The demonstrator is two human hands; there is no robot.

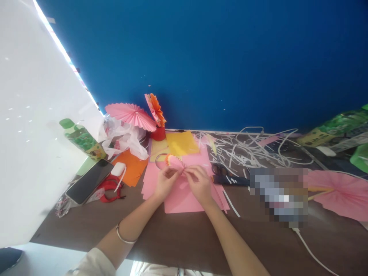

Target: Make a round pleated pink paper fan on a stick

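Between my two hands is a small pleated paper fan (176, 161), pink with an orange and yellow scalloped edge. My left hand (166, 182) pinches its left side near the narrow end. With thumb and forefinger, my right hand (199, 184) pinches the gathered end at the right. Both hands are just above a stack of pink paper sheets (184, 203). A ring-shaped thing (160, 161) shows behind my left hand; its kind I cannot make out. Yellow paper (182, 142) lies at the back of the stack.
Scissors (220, 169), a dark strap-like thing (231, 180) and tangled white paper strips (244, 151) lie right. Pink pleated fans (130, 115) stand at the back left. A phone (89, 181), orange paper (132, 166) and a green bottle (83, 140) are left. A blurred-out object (278, 197) trails a cable.
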